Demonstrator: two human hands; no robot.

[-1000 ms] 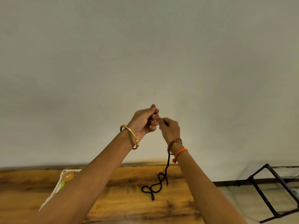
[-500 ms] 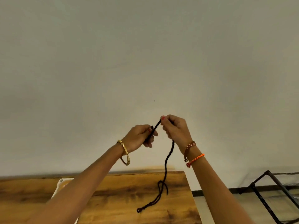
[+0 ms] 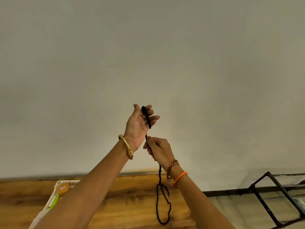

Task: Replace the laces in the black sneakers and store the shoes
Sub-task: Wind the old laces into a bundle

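Note:
A black shoelace [image 3: 162, 202] hangs in front of the pale wall, its lower loop dangling over the wooden table [image 3: 125, 204]. My left hand [image 3: 139, 120] is raised with the fingers spread, and turns of the lace are wound around them. Just below it, my right hand [image 3: 158, 149] pinches the lace between thumb and fingers, and the lace runs down past my wrist. No black sneakers are in view.
A white plastic basket [image 3: 54, 200] with an orange-lidded container and a green item sits at the table's left, partly behind my left arm. A black metal rack [image 3: 267, 195] stands on the floor to the right of the table's edge.
My left hand rose and its fingers spread, now with the lace wound around them. My right hand dropped below the left, still pinching the lace. The hanging loop swung slightly.

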